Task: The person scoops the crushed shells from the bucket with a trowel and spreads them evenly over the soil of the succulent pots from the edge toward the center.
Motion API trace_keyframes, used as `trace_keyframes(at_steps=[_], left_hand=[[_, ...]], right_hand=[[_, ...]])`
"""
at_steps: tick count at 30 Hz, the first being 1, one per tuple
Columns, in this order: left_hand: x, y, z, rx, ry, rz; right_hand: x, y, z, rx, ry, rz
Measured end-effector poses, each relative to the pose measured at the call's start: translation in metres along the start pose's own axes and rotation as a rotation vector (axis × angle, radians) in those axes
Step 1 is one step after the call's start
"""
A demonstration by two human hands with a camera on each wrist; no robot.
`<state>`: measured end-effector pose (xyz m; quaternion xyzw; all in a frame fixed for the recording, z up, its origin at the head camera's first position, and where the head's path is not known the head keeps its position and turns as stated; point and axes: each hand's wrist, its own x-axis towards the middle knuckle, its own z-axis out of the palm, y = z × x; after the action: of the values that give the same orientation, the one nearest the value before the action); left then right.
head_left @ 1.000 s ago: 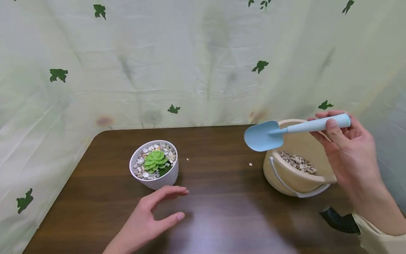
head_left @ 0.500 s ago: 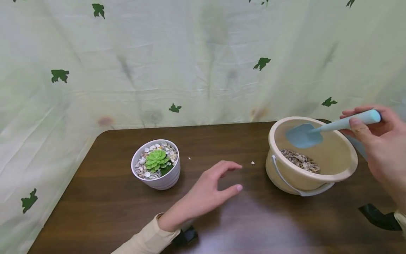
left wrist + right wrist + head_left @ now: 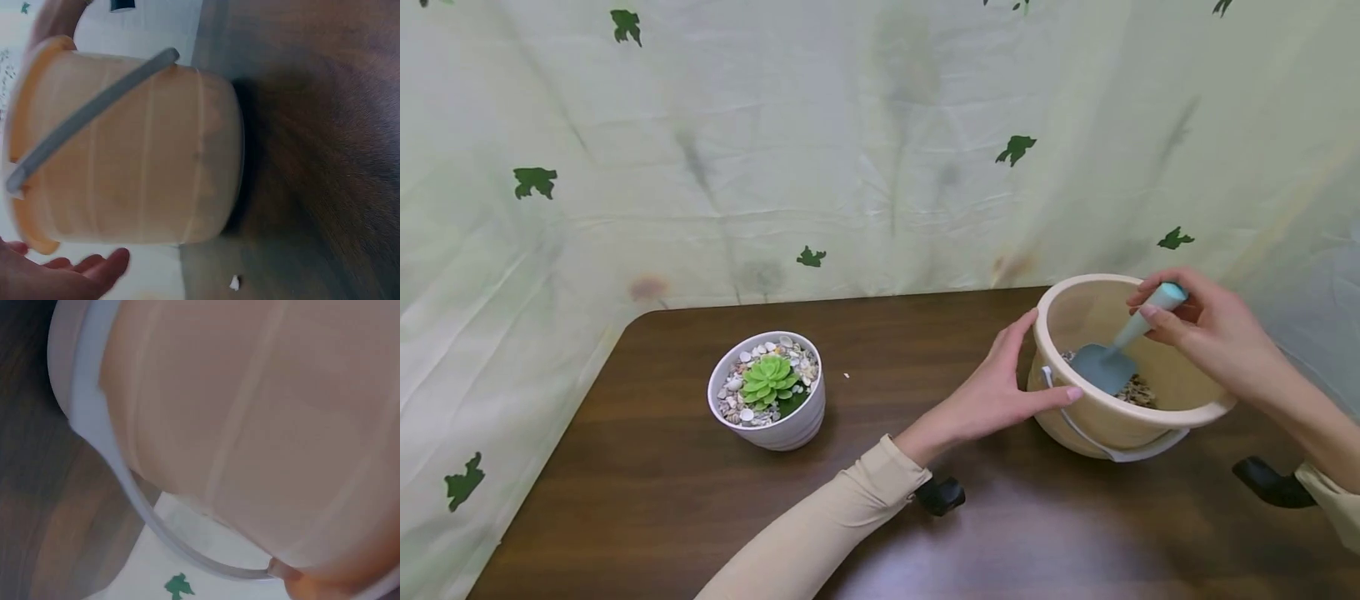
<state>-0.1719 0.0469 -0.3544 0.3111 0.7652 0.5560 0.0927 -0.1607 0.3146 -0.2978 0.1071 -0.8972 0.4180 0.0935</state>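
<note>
My right hand [image 3: 1213, 333] grips the handle of a light blue garden trowel [image 3: 1102, 367]. Its blade points down inside a cream bucket [image 3: 1120, 429], at the small shells or pebbles [image 3: 1138, 392] in the bottom. My left hand [image 3: 985, 396] is at the bucket's left side, fingers extended along the rim and thumb over the front edge. In the left wrist view its fingertips [image 3: 115, 265] lie close beside the bucket wall [image 3: 137, 162]; firm contact is unclear. The right wrist view shows the bucket's outer wall [image 3: 250, 425] and grey bail handle [image 3: 181, 547], not the hand.
A white pot [image 3: 790, 429] with a green succulent [image 3: 767, 381] and pale shells stands left on the brown wooden table [image 3: 647, 467]. A small white chip [image 3: 847, 375] lies near it, another chip [image 3: 235, 282] near the bucket. A leaf-patterned curtain [image 3: 850, 150] hangs behind the table.
My left hand has moved right, from near the pot to the bucket rim. The right hand has carried the trowel over the bucket and lowered its blade inside.
</note>
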Motion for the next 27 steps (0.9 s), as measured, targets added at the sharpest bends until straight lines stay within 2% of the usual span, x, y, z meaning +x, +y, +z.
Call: trace_keyframes(at_steps=[8, 12, 18, 20, 27], left_hand=[[0.019, -0.005, 0.004, -0.125, -0.061, -0.013], [0.022, -0.004, 0.006, -0.143, -0.072, -0.017], [0.023, -0.003, 0.007, -0.129, -0.065, -0.021], [0.023, -0.003, 0.007, -0.125, -0.061, -0.017], [0.022, -0.005, 0.007, -0.104, -0.056, 0.004]], right_hand=[[0.018, 0.004, 0.004, 0.108, -0.155, 0.114], [0.023, 0.007, 0.003, 0.182, -0.201, 0.107], [0.026, 0.011, 0.002, 0.300, -0.371, 0.046], [0.026, 0.012, 0.002, 0.318, -0.385, 0.042], [0.021, 0.015, -0.003, 0.350, -0.353, 0.052]])
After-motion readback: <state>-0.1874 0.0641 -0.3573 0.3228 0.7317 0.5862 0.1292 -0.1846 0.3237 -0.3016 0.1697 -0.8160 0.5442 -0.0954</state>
